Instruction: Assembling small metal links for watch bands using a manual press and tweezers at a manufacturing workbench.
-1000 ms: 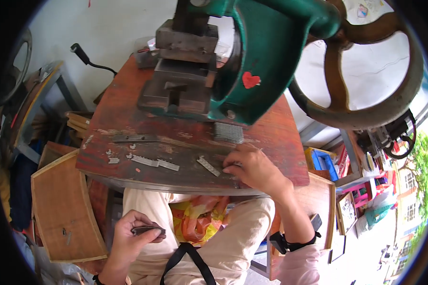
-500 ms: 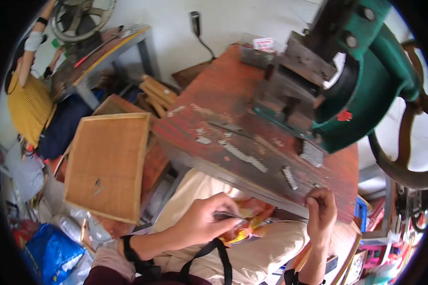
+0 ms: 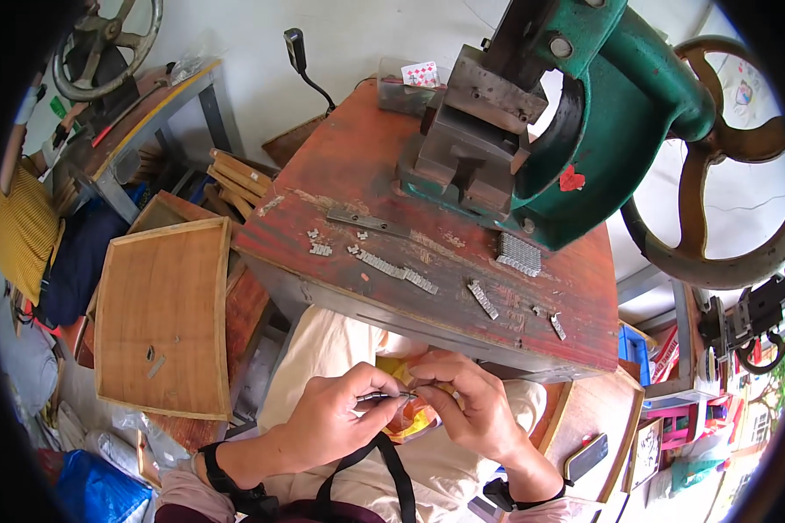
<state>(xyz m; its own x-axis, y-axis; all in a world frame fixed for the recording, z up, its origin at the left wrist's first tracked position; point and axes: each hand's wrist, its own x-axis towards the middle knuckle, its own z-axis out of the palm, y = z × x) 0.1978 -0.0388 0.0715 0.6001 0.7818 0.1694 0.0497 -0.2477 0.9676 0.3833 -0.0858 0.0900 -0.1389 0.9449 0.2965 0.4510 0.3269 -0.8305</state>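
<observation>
Over lap, left hand (image 3: 327, 418) pinching metal strip (image 3: 382, 397), right hand (image 3: 471, 405) touching tip

Worn red-painted wood on the worktop (image 3: 576, 288), paint scuffed to bare patches along its front edge; glossy green enamel over cast metal on the press (image 3: 619, 113), dull grey steel at its die block (image 3: 471, 131); matt, ridged bright metal strips (image 3: 392, 268) near the front edge; smooth pale wood for the tray (image 3: 161, 314); thin dark metal piece (image 3: 377, 397) pinched over crinkled orange plastic bag (image 3: 406, 417); rusty iron handwheel (image 3: 715, 253).
</observation>
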